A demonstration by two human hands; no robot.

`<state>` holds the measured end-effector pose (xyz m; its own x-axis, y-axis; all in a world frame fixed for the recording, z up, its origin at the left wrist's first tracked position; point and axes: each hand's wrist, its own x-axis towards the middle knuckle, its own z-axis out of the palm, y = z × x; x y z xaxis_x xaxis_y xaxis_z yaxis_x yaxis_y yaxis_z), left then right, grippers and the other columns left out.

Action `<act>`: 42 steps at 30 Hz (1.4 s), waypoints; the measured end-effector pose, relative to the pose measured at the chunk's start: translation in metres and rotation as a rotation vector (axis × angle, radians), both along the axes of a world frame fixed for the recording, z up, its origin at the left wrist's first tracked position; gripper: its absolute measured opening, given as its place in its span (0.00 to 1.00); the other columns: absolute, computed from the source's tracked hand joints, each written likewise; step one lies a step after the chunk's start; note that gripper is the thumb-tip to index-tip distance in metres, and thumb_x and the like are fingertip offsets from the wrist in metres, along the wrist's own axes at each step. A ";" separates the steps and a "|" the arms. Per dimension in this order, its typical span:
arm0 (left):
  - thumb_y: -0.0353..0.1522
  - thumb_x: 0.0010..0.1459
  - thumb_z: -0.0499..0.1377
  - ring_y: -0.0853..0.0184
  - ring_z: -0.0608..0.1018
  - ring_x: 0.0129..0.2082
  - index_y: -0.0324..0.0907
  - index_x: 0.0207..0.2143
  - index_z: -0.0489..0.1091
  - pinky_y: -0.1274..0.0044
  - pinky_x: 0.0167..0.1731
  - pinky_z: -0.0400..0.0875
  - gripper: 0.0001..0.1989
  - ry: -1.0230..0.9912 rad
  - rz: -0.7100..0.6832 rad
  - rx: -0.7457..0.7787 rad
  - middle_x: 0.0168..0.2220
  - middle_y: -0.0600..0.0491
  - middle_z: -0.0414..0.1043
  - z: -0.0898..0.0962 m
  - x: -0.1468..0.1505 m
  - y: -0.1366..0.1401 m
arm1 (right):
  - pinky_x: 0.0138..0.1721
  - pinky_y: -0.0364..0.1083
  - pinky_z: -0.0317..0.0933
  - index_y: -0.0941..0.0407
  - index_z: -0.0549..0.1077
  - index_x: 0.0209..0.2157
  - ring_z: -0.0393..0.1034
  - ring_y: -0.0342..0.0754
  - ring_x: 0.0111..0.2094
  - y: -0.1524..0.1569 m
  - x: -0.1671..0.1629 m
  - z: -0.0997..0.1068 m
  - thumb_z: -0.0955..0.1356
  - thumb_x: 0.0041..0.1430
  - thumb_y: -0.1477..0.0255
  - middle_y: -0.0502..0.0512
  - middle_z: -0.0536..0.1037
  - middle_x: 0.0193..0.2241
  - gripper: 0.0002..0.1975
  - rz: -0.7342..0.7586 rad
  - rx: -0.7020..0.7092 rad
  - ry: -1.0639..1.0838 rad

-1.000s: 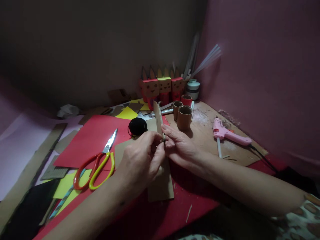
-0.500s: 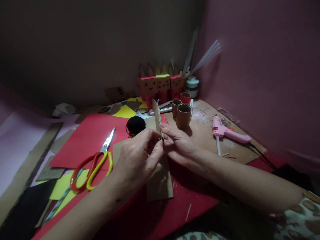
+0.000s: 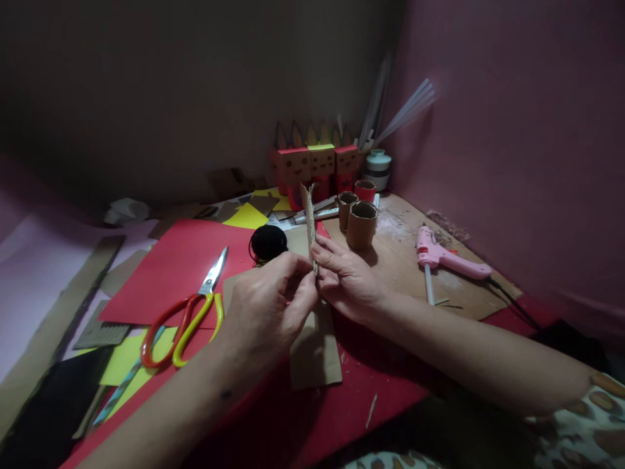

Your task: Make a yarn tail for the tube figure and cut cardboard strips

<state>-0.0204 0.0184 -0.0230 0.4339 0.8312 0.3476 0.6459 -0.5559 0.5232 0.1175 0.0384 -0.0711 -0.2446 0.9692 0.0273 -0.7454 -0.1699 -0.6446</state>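
Both hands meet over the middle of the table on a narrow cardboard strip (image 3: 309,218), which stands edge-on to me and points away. My left hand (image 3: 273,296) pinches its near end between thumb and fingers. My right hand (image 3: 346,277) grips the same strip from the right, thumb on its side. Below them a flat cardboard piece (image 3: 316,355) lies on the red surface. A black ball of yarn (image 3: 268,242) sits just beyond my left hand. Scissors with red and yellow handles (image 3: 188,319) lie to the left of it, blades slightly apart.
Red paper (image 3: 170,273) and yellow paper lie at left. Cardboard tubes (image 3: 362,225) stand beyond my right hand, with cardboard figures with pointed ears (image 3: 319,163) behind. A pink glue gun (image 3: 446,255) with a cord rests at right, near a lidded jar (image 3: 377,170).
The view has shifted slightly, so the table things sit a little further right. Both hands keep hold of the cardboard strip, which stands a bit more upright.
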 end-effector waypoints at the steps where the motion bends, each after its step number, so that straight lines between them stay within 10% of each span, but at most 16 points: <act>1: 0.36 0.58 0.53 0.67 0.75 0.25 0.41 0.33 0.70 0.76 0.27 0.67 0.10 -0.002 0.005 -0.010 0.26 0.51 0.74 0.000 0.000 0.000 | 0.24 0.38 0.61 0.53 0.68 0.42 0.66 0.38 0.25 0.000 0.000 -0.001 0.73 0.49 0.71 0.45 0.70 0.27 0.18 -0.007 -0.007 -0.015; 8: 0.34 0.54 0.53 0.65 0.76 0.23 0.41 0.27 0.69 0.77 0.22 0.67 0.08 0.049 0.053 -0.101 0.23 0.51 0.74 0.003 0.003 -0.001 | 0.41 0.44 0.65 0.51 0.54 0.58 0.71 0.43 0.37 -0.002 -0.001 -0.001 0.74 0.46 0.71 0.49 0.74 0.34 0.40 -0.151 0.032 -0.122; 17: 0.32 0.53 0.55 0.68 0.74 0.17 0.41 0.22 0.67 0.78 0.19 0.69 0.08 -0.308 0.035 -0.517 0.18 0.55 0.72 0.004 -0.001 -0.005 | 0.50 0.47 0.61 0.51 0.58 0.55 0.68 0.45 0.46 -0.003 -0.001 0.000 0.74 0.45 0.75 0.51 0.72 0.40 0.37 -0.154 0.105 -0.156; 22: 0.31 0.55 0.53 0.71 0.72 0.19 0.41 0.23 0.67 0.79 0.22 0.66 0.08 -0.231 0.016 -0.363 0.19 0.57 0.70 -0.005 -0.006 -0.009 | 0.49 0.46 0.61 0.50 0.60 0.52 0.67 0.44 0.48 -0.008 -0.001 0.001 0.73 0.48 0.72 0.51 0.72 0.42 0.30 -0.056 0.133 -0.223; 28: 0.28 0.55 0.52 0.73 0.68 0.20 0.41 0.26 0.70 0.80 0.23 0.60 0.09 -0.037 0.051 -0.071 0.20 0.58 0.67 -0.019 -0.010 -0.011 | 0.27 0.42 0.59 0.56 0.67 0.30 0.65 0.43 0.28 -0.019 0.007 0.005 0.71 0.49 0.62 0.49 0.70 0.26 0.14 -0.263 0.199 -0.965; 33: 0.28 0.55 0.51 0.73 0.67 0.20 0.40 0.26 0.70 0.80 0.23 0.59 0.10 -0.071 0.011 -0.178 0.20 0.58 0.66 -0.024 -0.011 -0.008 | 0.21 0.41 0.51 0.57 0.63 0.21 0.59 0.40 0.20 -0.023 0.011 0.013 0.64 0.56 0.66 0.47 0.64 0.17 0.13 -0.008 0.214 -1.255; 42: 0.24 0.55 0.51 0.72 0.68 0.27 0.37 0.25 0.67 0.79 0.29 0.61 0.09 -0.093 -0.130 -0.063 0.27 0.54 0.65 -0.032 -0.014 0.001 | 0.22 0.41 0.46 0.56 0.59 0.20 0.53 0.39 0.21 -0.026 0.010 0.014 0.61 0.51 0.75 0.46 0.60 0.17 0.08 -0.046 0.471 -1.557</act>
